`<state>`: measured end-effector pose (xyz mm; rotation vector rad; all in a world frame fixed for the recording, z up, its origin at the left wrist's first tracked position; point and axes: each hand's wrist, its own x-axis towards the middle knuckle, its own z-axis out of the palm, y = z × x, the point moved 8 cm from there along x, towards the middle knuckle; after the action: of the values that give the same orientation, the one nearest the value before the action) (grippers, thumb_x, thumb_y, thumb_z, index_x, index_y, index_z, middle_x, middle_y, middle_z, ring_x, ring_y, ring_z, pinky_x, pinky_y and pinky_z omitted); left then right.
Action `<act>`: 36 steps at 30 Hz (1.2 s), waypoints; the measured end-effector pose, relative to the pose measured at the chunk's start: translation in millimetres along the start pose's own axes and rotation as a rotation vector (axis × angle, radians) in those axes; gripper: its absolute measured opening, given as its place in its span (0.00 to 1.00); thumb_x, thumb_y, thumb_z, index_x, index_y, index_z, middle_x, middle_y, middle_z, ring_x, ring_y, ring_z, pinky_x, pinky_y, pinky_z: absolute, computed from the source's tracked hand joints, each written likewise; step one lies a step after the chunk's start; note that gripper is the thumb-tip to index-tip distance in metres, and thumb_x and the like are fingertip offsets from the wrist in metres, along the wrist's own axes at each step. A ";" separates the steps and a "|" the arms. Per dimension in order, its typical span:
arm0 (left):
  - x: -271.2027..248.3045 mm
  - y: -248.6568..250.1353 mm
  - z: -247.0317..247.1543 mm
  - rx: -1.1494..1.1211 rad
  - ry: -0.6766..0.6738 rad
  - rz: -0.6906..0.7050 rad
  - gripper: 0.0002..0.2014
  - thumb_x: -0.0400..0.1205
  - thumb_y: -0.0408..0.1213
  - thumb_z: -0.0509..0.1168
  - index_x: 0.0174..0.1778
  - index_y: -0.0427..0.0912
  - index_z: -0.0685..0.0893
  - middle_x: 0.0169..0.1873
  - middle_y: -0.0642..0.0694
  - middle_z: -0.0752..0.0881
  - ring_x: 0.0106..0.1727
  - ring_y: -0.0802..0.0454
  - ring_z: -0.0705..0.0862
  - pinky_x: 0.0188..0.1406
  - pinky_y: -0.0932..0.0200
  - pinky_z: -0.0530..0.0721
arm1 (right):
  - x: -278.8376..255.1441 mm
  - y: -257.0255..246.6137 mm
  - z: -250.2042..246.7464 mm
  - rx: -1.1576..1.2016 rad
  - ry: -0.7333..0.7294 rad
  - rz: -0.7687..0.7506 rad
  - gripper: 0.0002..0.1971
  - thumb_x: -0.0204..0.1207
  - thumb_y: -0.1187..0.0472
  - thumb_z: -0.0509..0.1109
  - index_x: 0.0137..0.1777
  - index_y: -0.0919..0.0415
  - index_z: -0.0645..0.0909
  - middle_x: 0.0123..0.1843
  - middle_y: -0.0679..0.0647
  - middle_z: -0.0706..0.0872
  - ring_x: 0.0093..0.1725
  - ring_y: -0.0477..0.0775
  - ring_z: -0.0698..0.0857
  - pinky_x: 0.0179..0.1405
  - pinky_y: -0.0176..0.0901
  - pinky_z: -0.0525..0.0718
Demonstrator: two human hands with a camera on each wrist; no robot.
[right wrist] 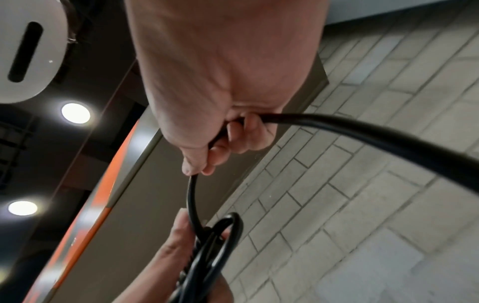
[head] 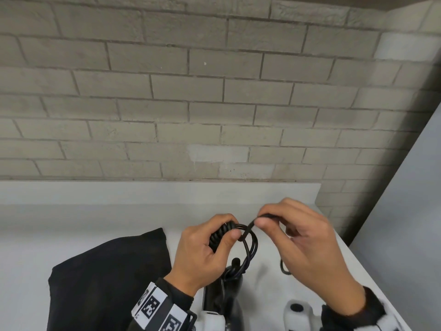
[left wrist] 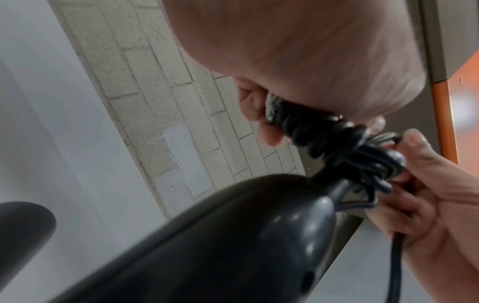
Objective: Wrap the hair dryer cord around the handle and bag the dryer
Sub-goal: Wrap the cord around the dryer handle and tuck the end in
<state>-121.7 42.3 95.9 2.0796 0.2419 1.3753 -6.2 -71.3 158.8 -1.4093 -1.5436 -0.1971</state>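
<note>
The black hair dryer is held above the white counter, body toward me, handle pointing away. My left hand grips the handle, which is wound with coils of black cord. A loose loop of cord hangs just right of the coils. My right hand pinches the cord between thumb and forefinger beside the left thumb. In the left wrist view the dryer body fills the bottom, under the coils. The right wrist view shows the cord running through my right hand. The black bag lies flat at the left.
The white counter meets a grey brick wall behind. Its right edge runs diagonally close to my right hand. A stretch of cord trails below my right palm.
</note>
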 end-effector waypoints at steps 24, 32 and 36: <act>-4.0 -10.3 -12.4 0.025 0.123 0.030 0.15 0.82 0.62 0.64 0.52 0.54 0.81 0.30 0.67 0.85 0.26 0.68 0.82 0.29 0.76 0.78 | -42.3 61.6 89.2 0.839 -0.015 0.676 0.19 0.76 0.42 0.67 0.50 0.58 0.86 0.34 0.50 0.78 0.32 0.46 0.70 0.28 0.37 0.68; -3.4 -24.1 -17.3 -0.005 0.169 -0.087 0.15 0.79 0.66 0.63 0.51 0.61 0.82 0.33 0.64 0.86 0.28 0.64 0.85 0.31 0.71 0.81 | -46.7 53.4 92.5 0.833 -0.044 0.640 0.04 0.76 0.71 0.73 0.48 0.65 0.86 0.32 0.44 0.86 0.31 0.41 0.79 0.34 0.28 0.79; -2.2 -28.7 -14.2 -0.036 0.135 -0.128 0.14 0.79 0.64 0.66 0.52 0.61 0.82 0.34 0.61 0.87 0.30 0.59 0.86 0.34 0.62 0.84 | -40.2 50.7 91.4 0.741 -0.114 0.608 0.07 0.78 0.68 0.72 0.52 0.59 0.88 0.47 0.57 0.92 0.48 0.57 0.87 0.54 0.42 0.86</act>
<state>-129.9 69.5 81.0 1.9098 0.3968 1.4334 -20.8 -19.7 60.4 -1.2078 -1.0297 0.7592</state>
